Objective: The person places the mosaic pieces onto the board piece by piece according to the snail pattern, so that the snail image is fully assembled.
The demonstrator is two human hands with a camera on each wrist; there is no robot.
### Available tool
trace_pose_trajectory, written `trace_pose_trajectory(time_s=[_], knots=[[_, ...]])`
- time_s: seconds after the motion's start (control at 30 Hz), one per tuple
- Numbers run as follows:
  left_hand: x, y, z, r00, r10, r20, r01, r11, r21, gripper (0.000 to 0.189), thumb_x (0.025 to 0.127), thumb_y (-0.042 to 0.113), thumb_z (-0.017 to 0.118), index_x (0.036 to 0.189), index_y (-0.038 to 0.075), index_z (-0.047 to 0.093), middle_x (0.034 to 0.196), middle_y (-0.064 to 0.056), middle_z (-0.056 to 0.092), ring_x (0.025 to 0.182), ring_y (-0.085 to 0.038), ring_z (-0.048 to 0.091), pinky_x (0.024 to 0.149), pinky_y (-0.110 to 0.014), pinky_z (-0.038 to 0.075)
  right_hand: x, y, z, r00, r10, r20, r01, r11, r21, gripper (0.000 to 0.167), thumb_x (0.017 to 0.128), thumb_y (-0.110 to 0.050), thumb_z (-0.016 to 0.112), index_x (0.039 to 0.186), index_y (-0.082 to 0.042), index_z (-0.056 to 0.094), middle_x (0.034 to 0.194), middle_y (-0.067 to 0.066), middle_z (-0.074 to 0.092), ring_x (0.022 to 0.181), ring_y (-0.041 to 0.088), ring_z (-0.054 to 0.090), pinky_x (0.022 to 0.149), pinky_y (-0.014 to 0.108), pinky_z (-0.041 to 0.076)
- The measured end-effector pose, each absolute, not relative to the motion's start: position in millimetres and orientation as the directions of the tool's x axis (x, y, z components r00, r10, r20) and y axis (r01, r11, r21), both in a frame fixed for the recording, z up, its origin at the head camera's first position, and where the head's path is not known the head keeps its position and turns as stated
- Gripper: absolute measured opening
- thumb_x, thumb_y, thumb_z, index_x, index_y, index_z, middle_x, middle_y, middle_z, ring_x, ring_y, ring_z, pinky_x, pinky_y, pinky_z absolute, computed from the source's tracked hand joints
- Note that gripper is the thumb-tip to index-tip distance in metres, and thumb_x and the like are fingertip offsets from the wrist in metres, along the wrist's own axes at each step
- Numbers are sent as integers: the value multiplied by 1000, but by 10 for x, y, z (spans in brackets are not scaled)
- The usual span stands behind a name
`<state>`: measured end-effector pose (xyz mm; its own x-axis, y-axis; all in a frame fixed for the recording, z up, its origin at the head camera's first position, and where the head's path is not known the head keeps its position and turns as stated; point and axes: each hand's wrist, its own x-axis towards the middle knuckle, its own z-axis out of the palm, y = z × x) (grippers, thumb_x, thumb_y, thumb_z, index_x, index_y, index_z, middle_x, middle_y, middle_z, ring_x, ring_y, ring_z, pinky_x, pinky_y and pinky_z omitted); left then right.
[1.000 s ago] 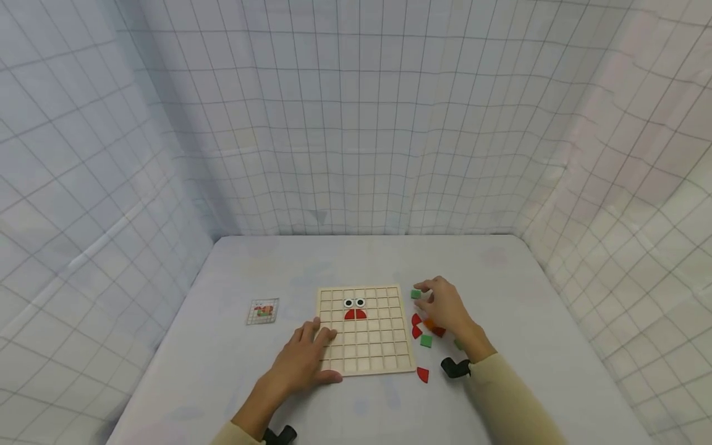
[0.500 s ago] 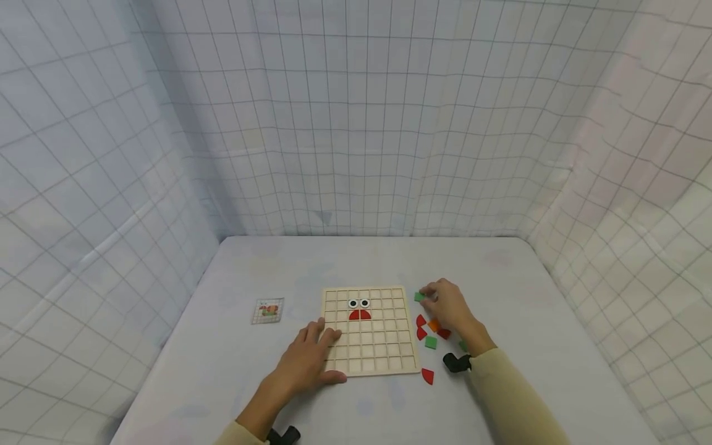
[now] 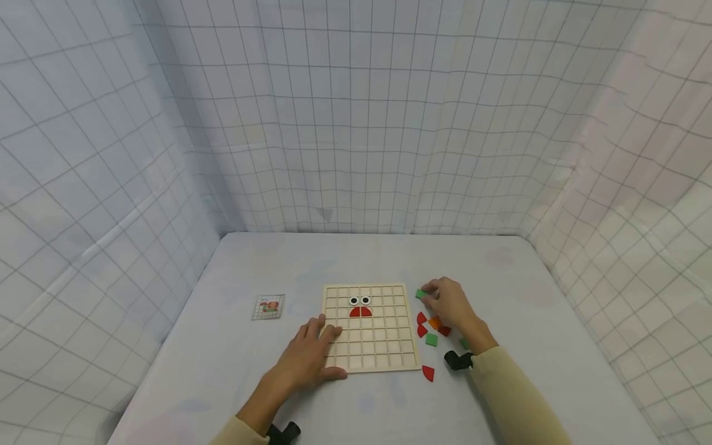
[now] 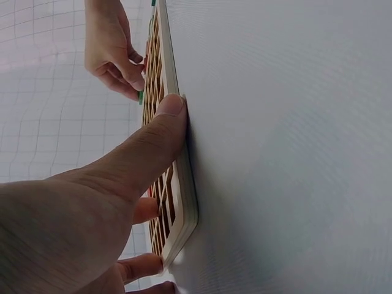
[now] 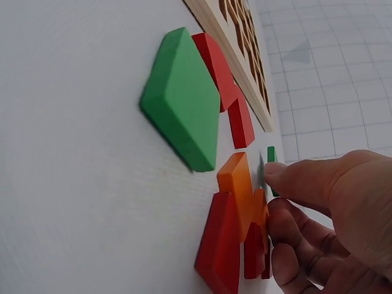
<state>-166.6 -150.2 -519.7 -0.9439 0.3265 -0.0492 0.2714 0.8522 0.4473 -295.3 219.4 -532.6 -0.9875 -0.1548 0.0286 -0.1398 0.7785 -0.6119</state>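
Pinching a green tile (image 3: 420,293) with the right hand (image 3: 448,304), just beside the far-right corner of the grid board (image 3: 384,340), between the left and right edges of the tabletop (image 3: 495,266). Resting the left hand (image 3: 305,357), spread and relaxed, on the board's near-left corner, with two eye tiles (image 3: 353,301) set in the grid above two red pieces (image 3: 355,313), and orange tiles (image 3: 434,323) loose near the right edge.

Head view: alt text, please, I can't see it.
A person's right hand is at a green tile, grip unclear, right of a gridded board; the left hand rests on the board's left edge. Two eye pieces sit above two red pieces on the board; loose pieces lie to its right, a picture card to its left.
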Motion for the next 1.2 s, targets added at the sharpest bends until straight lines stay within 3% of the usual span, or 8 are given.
trace_pose_trajectory(time_s=[0.3, 0.63, 1.2], knots=[[-1666, -1499, -5169, -949, 315, -21, 276, 858, 434, 93, 81, 56, 104, 156, 16, 66, 175, -32, 46, 152, -56, 55, 114, -75, 54, -2875, 2128, -5206, -985, -151, 84, -170, 760, -627, 24, 110, -12, 81, 132, -4, 82, 129, 15, 83, 103, 24, 76, 84, 36, 64], [-1685, -1488, -5157, -954, 298, -24, 260, 868, 424, 93, 78, 56, 106, 153, 16, 68, 173, -32, 46, 151, -55, 55, 113, -76, 54, -2724, 1996, -5169, -948, -257, 187, -317, 713, -625, 22, 104, -10, 88, 125, -6, 86, 119, 10, 85, 93, 14, 72, 79, 26, 61], [-1717, -1498, -5223, -952, 303, -33, 260, 866, 427, 93, 79, 56, 106, 154, 16, 68, 174, -34, 46, 153, -59, 54, 113, -77, 55, -2581, 1586, -5159, -820, -514, 253, -557, 615, -558, 14, 100, -5, 91, 114, -9, 92, 104, 4, 83, 80, -1, 60, 71, 19, 55]])
